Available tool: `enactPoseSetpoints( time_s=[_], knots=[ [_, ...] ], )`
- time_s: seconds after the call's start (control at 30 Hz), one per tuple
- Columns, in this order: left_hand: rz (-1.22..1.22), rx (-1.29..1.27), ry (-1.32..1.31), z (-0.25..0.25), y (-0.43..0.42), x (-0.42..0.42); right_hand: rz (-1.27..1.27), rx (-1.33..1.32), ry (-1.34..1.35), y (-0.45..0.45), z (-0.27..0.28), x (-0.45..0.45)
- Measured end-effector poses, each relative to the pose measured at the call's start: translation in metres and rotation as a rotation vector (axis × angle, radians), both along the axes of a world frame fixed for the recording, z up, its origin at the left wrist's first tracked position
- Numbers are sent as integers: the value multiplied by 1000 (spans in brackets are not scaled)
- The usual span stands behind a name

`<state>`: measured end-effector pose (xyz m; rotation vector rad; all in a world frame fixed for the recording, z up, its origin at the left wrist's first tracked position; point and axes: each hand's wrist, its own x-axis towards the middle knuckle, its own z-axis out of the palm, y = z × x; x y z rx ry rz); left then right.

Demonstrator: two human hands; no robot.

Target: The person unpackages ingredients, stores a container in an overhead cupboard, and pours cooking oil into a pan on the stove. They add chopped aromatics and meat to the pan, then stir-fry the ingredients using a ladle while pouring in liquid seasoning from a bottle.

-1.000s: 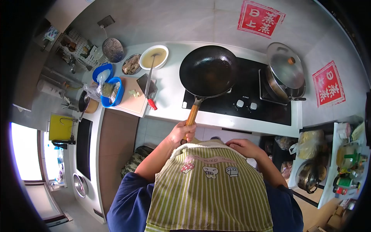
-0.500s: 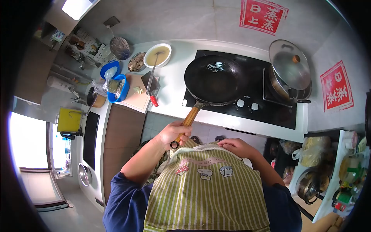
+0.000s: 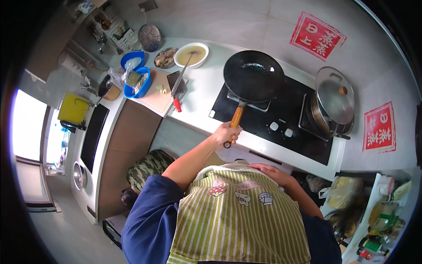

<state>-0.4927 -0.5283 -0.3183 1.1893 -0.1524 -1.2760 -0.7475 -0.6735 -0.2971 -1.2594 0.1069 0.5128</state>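
Note:
My left hand (image 3: 227, 133) is wrapped round the wooden handle of a black wok (image 3: 254, 77). The wok is lifted and tilted at the back of the left burner, part of whose pan support (image 3: 260, 105) shows under its near edge. A glossy patch shines inside the wok. My right hand (image 3: 269, 170) rests with its fingers laid on the top of my green striped apron (image 3: 241, 220), holding nothing that I can see.
Right of the wok stands a pot with a glass lid (image 3: 335, 94). To the left are a white bowl of pale liquid (image 3: 198, 61) with a ladle (image 3: 184, 66) in it, a dish of meat (image 3: 166, 57), a cleaver (image 3: 176, 81), a cutting board (image 3: 151, 97) and a blue basket (image 3: 143, 90).
My left hand has pushed forward and raised the wok, uncovering part of the burner below. The view has turned a little. My right hand stays at the apron.

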Motion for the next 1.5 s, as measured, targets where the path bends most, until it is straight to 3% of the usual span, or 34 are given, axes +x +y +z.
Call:
enactPoseSetpoints(
  time_s=[0.27, 0.37, 0.4, 0.5, 0.57, 0.6, 0.63, 0.67, 0.7, 0.73, 0.8, 0.83, 0.9, 0.93, 0.97, 1.03, 1.1, 1.13, 1.17, 1.3, 1.37, 1.5],
  knots=[
    [-53, 157, -15, 7, -16, -3, 60, -24, -67, 9, -2, 24],
    [-71, 85, 0, 5, -14, 7, 100, -21, 13, 22, 7, 48],
    [-86, 7, 15, -17, -16, 10, 45, 33, 89, 32, 5, 54],
    [-273, -63, 163, -9, 7, 30, 74, -24, 188, 61, -11, 80],
    [-454, -27, -21, -23, 34, 60, 132, -98, 241, 83, -27, 104],
    [-581, 55, -237, -1, 63, 86, 164, -139, 268, 95, -36, 120],
    [-736, 25, -595, -15, 88, 121, 204, -184, 291, 106, -45, 137],
    [-703, -2, -631, -8, 125, 157, 251, -231, 316, 118, -53, 155],
    [-599, -65, -487, -4, 167, 198, 298, -283, 334, 130, -63, 175],
    [-381, 90, -377, 6, 206, 231, 348, -337, 351, 141, -71, 196],
    [-173, 177, -565, 10, 286, 316, 453, -455, 363, 163, -83, 249],
    [45, 275, -575, 6, 318, 351, 505, -513, 351, 175, -85, 279],
    [391, 324, -904, -20, 366, 427, 570, -609, 277, 199, -82, 344],
    [548, 464, -918, -8, 376, 452, 561, -643, 199, 212, -70, 379],
    [654, 428, -871, -9, 384, 482, 490, -702, 48, 227, -54, 412],
    [801, 521, -1063, -14, 385, 527, 530, -658, -14, 255, -9, 498],
    [811, 546, -1237, -23, 372, 560, 368, -742, -176, 282, 22, 573],
    [784, 574, -1204, -25, 363, 569, 291, -980, -272, 294, 30, 608],
    [638, 642, -1085, -9, 357, 567, 56, -753, -364, 297, 11, 638],
    [566, 474, -1063, -4, 337, 524, -350, -654, 40, 321, 14, 728],
    [535, 416, -1062, -4, 332, 502, -338, -779, 133, 324, 17, 743],
    [475, 360, -820, 5, 336, 492, -280, -645, -80, 310, -23, 748]
  ],
)
